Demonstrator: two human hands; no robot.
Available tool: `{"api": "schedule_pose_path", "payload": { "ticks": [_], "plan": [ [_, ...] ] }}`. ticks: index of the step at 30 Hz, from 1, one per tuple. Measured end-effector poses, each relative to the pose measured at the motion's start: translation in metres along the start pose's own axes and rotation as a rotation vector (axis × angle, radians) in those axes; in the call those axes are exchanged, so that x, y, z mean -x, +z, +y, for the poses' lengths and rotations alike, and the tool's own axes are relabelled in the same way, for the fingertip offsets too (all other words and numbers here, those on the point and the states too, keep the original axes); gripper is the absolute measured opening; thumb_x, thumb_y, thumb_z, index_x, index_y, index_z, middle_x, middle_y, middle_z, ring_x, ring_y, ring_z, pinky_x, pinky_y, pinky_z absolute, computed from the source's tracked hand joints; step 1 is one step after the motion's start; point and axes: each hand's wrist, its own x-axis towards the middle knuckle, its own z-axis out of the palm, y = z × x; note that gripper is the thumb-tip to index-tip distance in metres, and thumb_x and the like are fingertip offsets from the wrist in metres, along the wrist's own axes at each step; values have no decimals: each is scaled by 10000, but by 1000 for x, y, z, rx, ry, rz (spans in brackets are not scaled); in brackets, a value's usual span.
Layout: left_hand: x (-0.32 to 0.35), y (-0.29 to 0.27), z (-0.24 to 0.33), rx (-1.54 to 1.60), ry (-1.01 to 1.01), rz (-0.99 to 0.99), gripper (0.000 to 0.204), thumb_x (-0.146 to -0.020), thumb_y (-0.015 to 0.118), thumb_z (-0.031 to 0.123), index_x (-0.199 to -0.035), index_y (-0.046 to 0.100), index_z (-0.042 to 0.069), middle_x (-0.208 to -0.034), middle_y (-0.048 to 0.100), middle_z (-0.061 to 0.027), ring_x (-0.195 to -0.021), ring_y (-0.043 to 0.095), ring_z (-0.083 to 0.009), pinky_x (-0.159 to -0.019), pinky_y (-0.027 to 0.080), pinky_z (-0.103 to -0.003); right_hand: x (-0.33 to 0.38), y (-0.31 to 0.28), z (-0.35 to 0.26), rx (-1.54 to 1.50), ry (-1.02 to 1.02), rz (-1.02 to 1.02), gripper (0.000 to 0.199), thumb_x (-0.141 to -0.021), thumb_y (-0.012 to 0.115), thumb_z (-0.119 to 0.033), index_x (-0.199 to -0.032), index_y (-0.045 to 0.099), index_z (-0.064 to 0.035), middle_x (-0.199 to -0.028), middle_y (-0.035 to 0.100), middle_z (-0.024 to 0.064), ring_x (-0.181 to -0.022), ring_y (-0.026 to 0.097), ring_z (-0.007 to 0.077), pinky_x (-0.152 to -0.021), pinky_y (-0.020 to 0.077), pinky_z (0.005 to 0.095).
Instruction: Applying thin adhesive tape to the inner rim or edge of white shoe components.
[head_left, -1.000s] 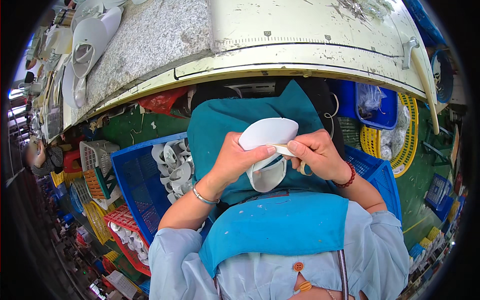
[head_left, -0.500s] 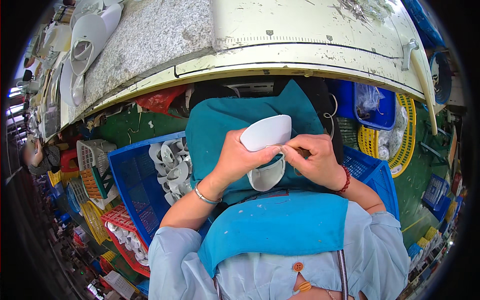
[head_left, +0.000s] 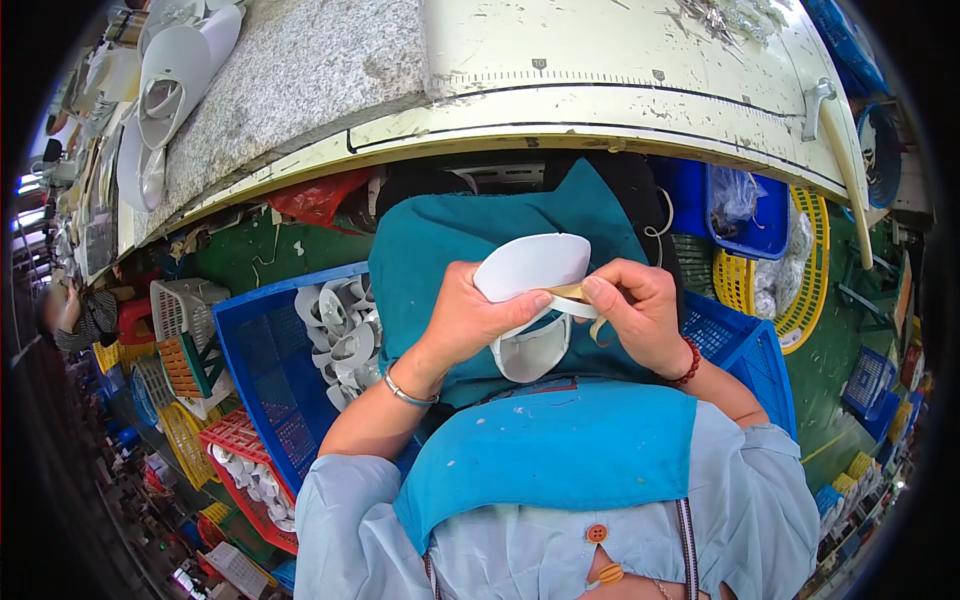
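Observation:
A white shoe upper, with a smooth wide flap and a narrow edge band, lies above my lap. My left hand is closed on it, thumb along the band below the flap. A thin tan strip, like tape or its backing, runs along the band. My right hand pinches it between thumb and forefinger, and a loose end curls below the fingers. Under the upper spreads the teal apron over my lap.
Ahead is a cream workbench with a granite slab and more white uppers. A blue crate of white pieces stands left, near a red crate. Another blue crate and a yellow basket are right.
My right hand has shifted slightly right and lifted away from my left thumb. More of the tan strip now shows between my hands. The upper has tipped a little to the right.

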Motion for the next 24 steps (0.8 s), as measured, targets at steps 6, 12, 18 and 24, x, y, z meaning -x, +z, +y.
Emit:
{"api": "schedule_pose_path", "payload": {
  "ticks": [6,12,18,24],
  "plan": [
    [2,-5,-2,93,-66,24,272,-800,740,125,-1013,667,-28,-915,680,-70,-809,622,-120,-715,510,-250,9,-17,16,-432,120,128,174,-929,493,-102,-896,598,32,-767,654,113,-598,645,151,-504,511,230],
    [2,-2,0,153,-66,-3,300,-797,747,145,-1023,653,-29,-930,674,-79,-822,624,-127,-731,512,-260,-5,-21,-5,-481,279,-223,211,-859,545,-178,-933,600,12,-822,638,101,-578,630,140,-517,502,233],
    [1,-3,-1,168,-87,-55,333,-822,735,228,-1023,661,-27,-912,673,-58,-822,613,-105,-718,507,-249,-15,-7,-11,-7,100,-340,194,-896,628,-194,-807,614,-22,-623,556,-14,-505,470,32,-443,343,186],
    [3,-8,-5,322,-178,10,360,-840,707,241,-1051,638,-43,-949,663,-85,-848,619,-131,-744,509,-263,-15,-12,-6,-140,82,-251,234,-922,608,-213,-820,632,-4,-597,492,-60,-532,385,9,-451,285,198]
  ]
}}
